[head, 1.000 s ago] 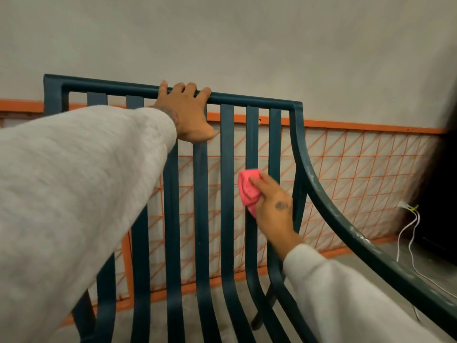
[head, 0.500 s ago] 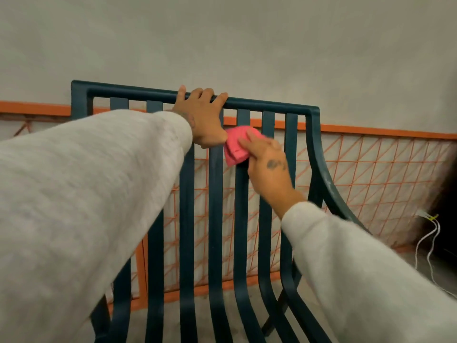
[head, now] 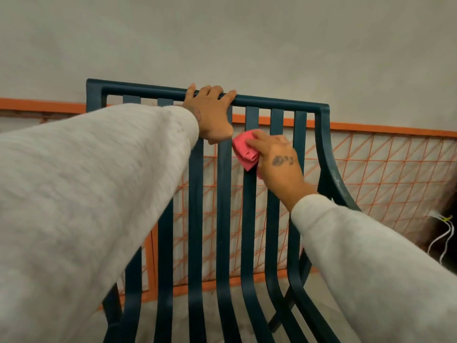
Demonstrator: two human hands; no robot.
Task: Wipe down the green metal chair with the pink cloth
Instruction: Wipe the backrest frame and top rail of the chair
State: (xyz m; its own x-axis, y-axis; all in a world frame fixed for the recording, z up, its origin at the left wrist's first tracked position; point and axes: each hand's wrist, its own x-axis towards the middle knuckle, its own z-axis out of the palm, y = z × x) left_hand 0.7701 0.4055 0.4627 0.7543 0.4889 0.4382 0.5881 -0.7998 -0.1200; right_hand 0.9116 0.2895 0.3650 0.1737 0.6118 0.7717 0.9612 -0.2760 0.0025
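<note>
The dark green metal chair (head: 224, 219) fills the middle of the view, its slatted back facing me. My left hand (head: 213, 115) grips the top rail, fingers curled over it. Just right of it, my right hand (head: 279, 160) holds the folded pink cloth (head: 245, 151) and presses it against an upper slat of the backrest, a little below the top rail. The chair's right armrest (head: 332, 174) curves down toward me. Both grey sleeves hide the left slats and part of the seat.
Behind the chair stands a grey wall with an orange-framed wire mesh panel (head: 376, 174) along its lower part. White cables (head: 442, 238) hang at the far right, by a dark corner. Concrete floor shows under the seat slats.
My right hand carried the pink cloth up from the mid backrest to the upper slats near my left hand, then slightly down. The view shifted, so the chair sits further right and lower in frame.
</note>
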